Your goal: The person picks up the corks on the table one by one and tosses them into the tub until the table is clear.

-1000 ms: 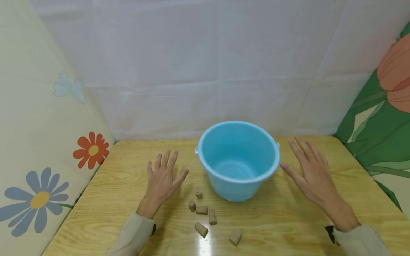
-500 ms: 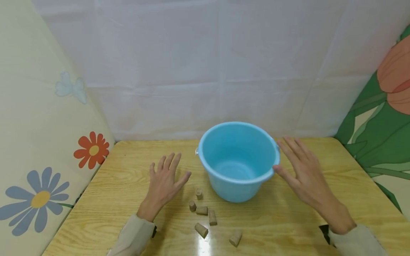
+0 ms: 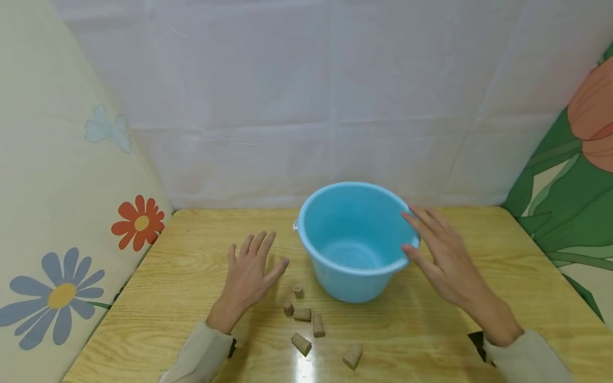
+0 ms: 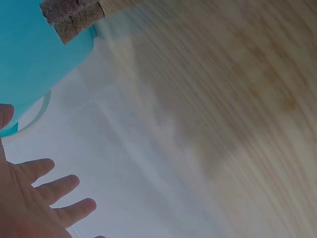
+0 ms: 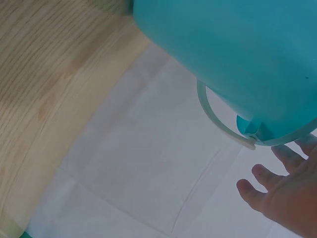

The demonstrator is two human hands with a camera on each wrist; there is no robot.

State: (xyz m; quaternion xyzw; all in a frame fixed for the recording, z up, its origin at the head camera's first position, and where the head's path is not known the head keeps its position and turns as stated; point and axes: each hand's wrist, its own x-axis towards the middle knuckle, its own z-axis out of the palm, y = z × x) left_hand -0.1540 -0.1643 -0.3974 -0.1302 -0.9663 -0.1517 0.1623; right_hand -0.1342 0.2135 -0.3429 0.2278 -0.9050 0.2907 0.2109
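Note:
A light blue plastic bucket (image 3: 356, 282) stands upright on the wooden table, its inside bare down to the bottom. My right hand (image 3: 447, 260) is at the bucket's right rim, thumb and fingertips overlapping it in the head view. In the right wrist view its spread fingers (image 5: 265, 176) are beside the rim and the white handle (image 5: 218, 119). My left hand (image 3: 246, 279) hovers left of the bucket, fingers spread, holding nothing. Several corks lie near it, among them a standing cork (image 3: 298, 290) and a lying cork (image 3: 301, 344); another cork (image 3: 353, 356) lies apart in front.
The wooden table (image 3: 421, 340) backs onto a white cloth wall (image 3: 249, 106). A panel with painted flowers (image 3: 62, 295) stands at the left, and a green and orange tulip panel (image 3: 570, 197) at the right.
My right hand has moved left, from beside the bucket to its right rim. My left hand has drifted slightly right. The bucket and the corks have stayed in place.

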